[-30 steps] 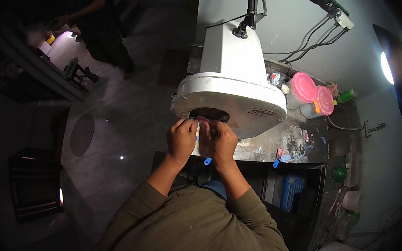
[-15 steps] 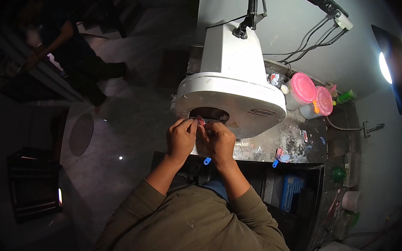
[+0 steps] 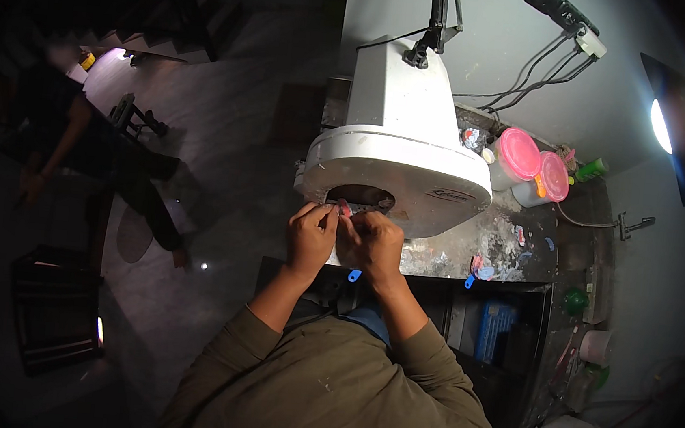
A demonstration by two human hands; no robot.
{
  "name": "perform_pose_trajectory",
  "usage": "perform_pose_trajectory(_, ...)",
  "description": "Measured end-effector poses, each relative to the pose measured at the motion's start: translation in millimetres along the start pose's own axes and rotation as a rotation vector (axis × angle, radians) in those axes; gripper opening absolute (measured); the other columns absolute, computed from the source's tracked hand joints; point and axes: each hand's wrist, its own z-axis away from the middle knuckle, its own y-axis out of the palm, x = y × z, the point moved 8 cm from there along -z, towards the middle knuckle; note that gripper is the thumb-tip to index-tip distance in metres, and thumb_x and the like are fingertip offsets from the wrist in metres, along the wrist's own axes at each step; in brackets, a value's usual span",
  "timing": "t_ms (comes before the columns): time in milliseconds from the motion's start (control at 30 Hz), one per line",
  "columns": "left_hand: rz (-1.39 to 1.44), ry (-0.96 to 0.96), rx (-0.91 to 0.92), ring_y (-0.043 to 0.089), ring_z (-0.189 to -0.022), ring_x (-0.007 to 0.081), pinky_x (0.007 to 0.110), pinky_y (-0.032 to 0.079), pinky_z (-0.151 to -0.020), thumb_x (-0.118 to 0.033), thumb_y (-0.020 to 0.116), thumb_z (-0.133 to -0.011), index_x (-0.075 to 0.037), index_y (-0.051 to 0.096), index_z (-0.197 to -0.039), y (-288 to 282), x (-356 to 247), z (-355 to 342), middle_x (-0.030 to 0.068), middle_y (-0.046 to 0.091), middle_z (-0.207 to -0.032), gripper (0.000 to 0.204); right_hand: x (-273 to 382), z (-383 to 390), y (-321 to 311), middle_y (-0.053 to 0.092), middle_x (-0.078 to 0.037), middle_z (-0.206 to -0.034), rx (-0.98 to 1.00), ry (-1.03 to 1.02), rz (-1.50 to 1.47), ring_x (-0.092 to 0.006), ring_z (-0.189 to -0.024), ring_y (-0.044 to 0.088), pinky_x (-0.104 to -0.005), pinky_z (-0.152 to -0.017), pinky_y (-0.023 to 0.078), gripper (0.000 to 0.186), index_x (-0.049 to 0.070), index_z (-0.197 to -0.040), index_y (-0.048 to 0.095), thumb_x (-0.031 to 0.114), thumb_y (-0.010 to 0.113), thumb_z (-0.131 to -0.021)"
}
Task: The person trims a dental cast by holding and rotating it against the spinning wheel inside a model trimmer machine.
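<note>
A small pinkish-red piece (image 3: 344, 208), too small to make out fully, is pinched between my two hands. My left hand (image 3: 311, 232) closes on its left side with thumb and fingers. From the other side, the bent fingers of my right hand (image 3: 377, 241) grip it. Both hands are at the lower lip of a dark round opening (image 3: 360, 196) in the front of a white machine (image 3: 411, 171). The fingertips partly cover the piece. A blue tab-like handle (image 3: 354, 275) sticks out at the bench edge just below my hands.
Right of the machine, a pink-and-blue dental impression tray (image 3: 480, 270) lies on the stained bench (image 3: 445, 257). Two tubs with pink lids (image 3: 519, 150) and a green bottle (image 3: 592, 169) stand behind it. A bright lamp (image 3: 661, 126) hangs at right. Another person (image 3: 108, 140) walks on the left.
My hands keep their grip on the piece at the opening, with it tilted slightly differently. The whole view has shifted a little. The other person at left has moved nearer.
</note>
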Motion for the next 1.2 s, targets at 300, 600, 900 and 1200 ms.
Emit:
perform_pose_trajectory(300, 0.023, 0.000, -0.014, 0.069, -0.067, 0.0313, 0.039, 0.053, -0.062, -0.005, 0.072, -0.092, 0.004, 0.076, -0.095, -2, -1, 3, 0.0163, 0.071, -0.079, 0.010, -7, -3, -8, 0.073, -0.018, -0.083, 0.049, 0.275, -0.145, -0.0332, -0.071, 0.072, -0.0378, -0.064, 0.055, 0.017, 0.003, -0.095, 0.072, 0.013, 0.083, -0.086)
perform_pose_trajectory(600, -0.030, -0.023, 0.083, 0.066, -0.066, 0.0307, 0.039, 0.051, -0.061, -0.010, 0.078, -0.091, 0.000, 0.076, -0.094, 1, -6, 1, 0.0143, 0.067, -0.076, 0.011, -17, 1, -1, 0.073, -0.015, -0.087, -0.076, 0.071, 0.031, -0.0308, -0.077, 0.072, -0.0365, -0.069, 0.056, 0.022, 0.005, -0.100, 0.077, 0.003, 0.082, -0.078)
perform_pose_trajectory(900, -0.041, -0.033, 0.047, 0.066, -0.065, 0.0297, 0.039, 0.051, -0.062, -0.012, 0.079, -0.090, 0.000, 0.076, -0.092, 0, -4, 1, 0.0133, 0.068, -0.076, 0.012, -15, 0, 1, 0.074, -0.017, -0.089, -0.072, 0.047, 0.095, -0.0333, -0.078, 0.073, -0.0373, -0.071, 0.057, 0.023, 0.004, -0.101, 0.078, 0.003, 0.081, -0.078)
perform_pose_trajectory(1200, -0.044, -0.031, 0.071, 0.065, -0.063, 0.0289, 0.039, 0.050, -0.060, -0.010, 0.080, -0.089, 0.000, 0.076, -0.092, 0, -5, 2, 0.0132, 0.067, -0.075, 0.012, -7, -2, -2, 0.070, -0.017, -0.089, -0.064, 0.008, 0.039, -0.0376, -0.081, 0.069, -0.0435, -0.072, 0.056, 0.022, 0.005, -0.104, 0.077, 0.005, 0.075, -0.082)
